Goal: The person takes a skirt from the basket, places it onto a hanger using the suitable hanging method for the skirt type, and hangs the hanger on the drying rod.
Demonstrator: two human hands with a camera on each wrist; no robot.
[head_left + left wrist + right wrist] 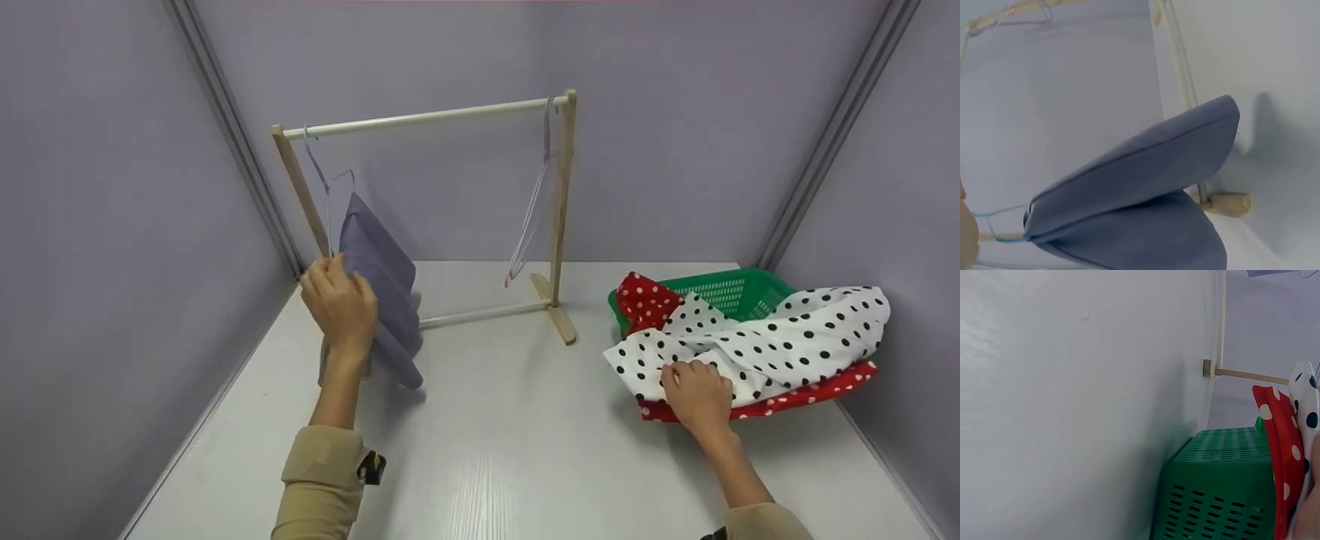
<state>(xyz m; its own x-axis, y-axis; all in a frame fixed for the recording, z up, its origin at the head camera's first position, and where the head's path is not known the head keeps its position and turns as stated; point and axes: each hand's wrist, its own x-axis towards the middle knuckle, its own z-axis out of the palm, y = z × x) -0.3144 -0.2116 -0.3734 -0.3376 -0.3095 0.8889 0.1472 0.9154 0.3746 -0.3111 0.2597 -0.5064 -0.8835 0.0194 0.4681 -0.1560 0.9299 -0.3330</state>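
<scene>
A light blue wire hanger [317, 166] hooks over the left end of a small rack's rail. My left hand [341, 304] has bent fingers at its near end and appears to pinch the wire; the fingertips are partly hidden. From this hanger hangs a grey-purple cloth [382, 292], its folds filling the left wrist view. To the right, my right hand [697, 394] grips the front edge of a white cloth with black dots [814, 337]. Beneath it lies a red cloth with white dots [649, 304], and both drape over a green basket [750, 292].
The wooden rack has a white top rail [427, 118] and a right post [564, 217] on a wooden foot [559, 322]. More wire hangers [529, 217] hang at the rail's right end. Grey panels [112, 225] wall in the white tabletop [510, 420].
</scene>
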